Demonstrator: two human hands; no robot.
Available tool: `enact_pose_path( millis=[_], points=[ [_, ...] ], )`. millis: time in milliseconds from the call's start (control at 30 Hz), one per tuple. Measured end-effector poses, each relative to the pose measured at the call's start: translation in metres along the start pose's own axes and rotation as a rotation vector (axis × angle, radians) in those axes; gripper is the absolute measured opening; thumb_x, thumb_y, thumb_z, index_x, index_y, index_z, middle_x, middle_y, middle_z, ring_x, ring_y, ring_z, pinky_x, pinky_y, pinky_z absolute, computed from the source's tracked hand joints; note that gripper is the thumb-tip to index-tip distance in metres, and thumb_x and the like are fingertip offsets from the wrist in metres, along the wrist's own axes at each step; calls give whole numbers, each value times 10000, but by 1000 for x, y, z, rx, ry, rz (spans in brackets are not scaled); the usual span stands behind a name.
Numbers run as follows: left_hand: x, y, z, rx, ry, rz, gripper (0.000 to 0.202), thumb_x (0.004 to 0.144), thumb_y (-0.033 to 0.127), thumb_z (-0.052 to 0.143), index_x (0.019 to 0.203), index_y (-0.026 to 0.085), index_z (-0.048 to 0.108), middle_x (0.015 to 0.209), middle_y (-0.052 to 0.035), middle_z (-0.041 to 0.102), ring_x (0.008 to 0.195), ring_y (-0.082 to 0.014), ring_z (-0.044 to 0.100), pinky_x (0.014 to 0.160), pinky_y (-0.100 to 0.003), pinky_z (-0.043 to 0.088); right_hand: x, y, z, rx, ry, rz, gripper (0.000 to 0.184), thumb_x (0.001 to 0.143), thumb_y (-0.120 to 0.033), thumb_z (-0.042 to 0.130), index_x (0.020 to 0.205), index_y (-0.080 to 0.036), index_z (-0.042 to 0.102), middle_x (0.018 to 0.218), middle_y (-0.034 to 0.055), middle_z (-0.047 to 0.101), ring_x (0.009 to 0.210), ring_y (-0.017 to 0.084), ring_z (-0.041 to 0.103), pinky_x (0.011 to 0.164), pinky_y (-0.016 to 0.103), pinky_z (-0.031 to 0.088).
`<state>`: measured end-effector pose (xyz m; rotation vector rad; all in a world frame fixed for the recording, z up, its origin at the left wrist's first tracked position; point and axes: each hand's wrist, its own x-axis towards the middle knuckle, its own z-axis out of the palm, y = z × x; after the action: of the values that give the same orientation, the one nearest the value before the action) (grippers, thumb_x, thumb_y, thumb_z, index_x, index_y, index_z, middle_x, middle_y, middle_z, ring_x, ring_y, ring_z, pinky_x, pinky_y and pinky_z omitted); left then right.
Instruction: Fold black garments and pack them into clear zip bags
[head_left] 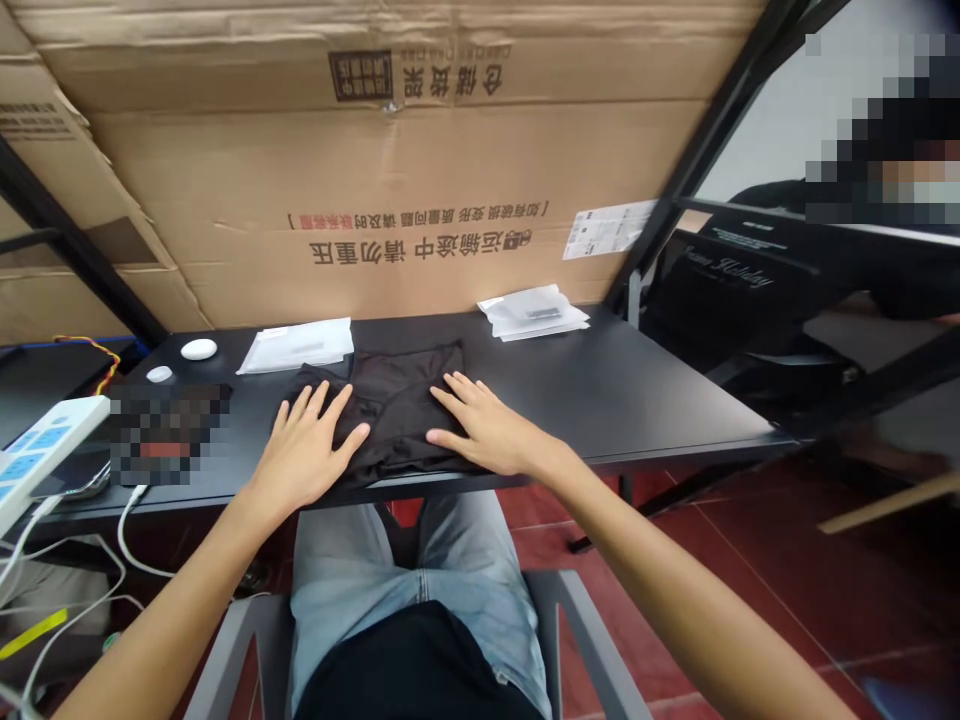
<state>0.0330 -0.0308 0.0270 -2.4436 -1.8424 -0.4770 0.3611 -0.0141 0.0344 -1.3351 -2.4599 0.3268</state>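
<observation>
A black piece of cloth (397, 395) lies flat near the front edge of a black table (600, 390). My left hand (307, 450) rests palm down on the cloth's left part, fingers spread. On the cloth's right part my right hand (484, 430) presses flat, fingers stretched out. Neither hand grips anything.
Clear plastic bags lie behind the cloth on the left (298, 345) and at the back right (532, 312). Two small white objects (199, 349) sit at the back left, and a white power strip (41, 450) with cables is at the far left. Cardboard (390, 180) stands behind the table. Another person sits at the right.
</observation>
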Motion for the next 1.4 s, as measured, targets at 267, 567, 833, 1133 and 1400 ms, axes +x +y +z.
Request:
enact_pose_path(
  millis=[267,567,833,1133,1400],
  points=[
    [-6,-10,12,70,-21,-10,765,1090,686,411,1756,311,376,1815,-101,343,1679,-377,335,1357,-636,255,-8,3,-9,-1,-39,1,820,1073,-761,463,1676,-208,513,1782,184,397,1672,399,340,1358,629,281],
    [-9,-11,17,50,34,-3,755,1089,663,442,1752,307,387,1801,-97,374,1668,-368,362,1360,-611,262,32,152,-87,-486,320,179,607,976,-246,567,1564,-93,557,1654,269,527,1549,416,478,1267,613,404],
    [-9,-9,16,41,29,-6,746,1097,644,439,1754,295,383,1793,-99,388,1668,-362,361,1361,-611,260,41,224,-101,-731,58,453,490,982,-183,486,1455,-104,582,1398,291,671,1218,400,671,1019,600,513],
    [-9,-7,14,30,40,-16,734,1086,641,470,1734,298,429,1793,-98,387,1658,-369,382,1356,-609,276,31,210,-96,-788,103,391,415,983,-164,493,1383,-98,582,1325,290,670,1205,390,644,974,508,468],
    [-9,-6,14,36,48,-21,732,1085,647,471,1731,305,436,1789,-95,397,1654,-362,391,1361,-596,273,25,200,-106,-704,145,425,315,1065,-210,420,1313,-136,600,1285,254,717,1157,375,695,891,445,506]
  ],
)
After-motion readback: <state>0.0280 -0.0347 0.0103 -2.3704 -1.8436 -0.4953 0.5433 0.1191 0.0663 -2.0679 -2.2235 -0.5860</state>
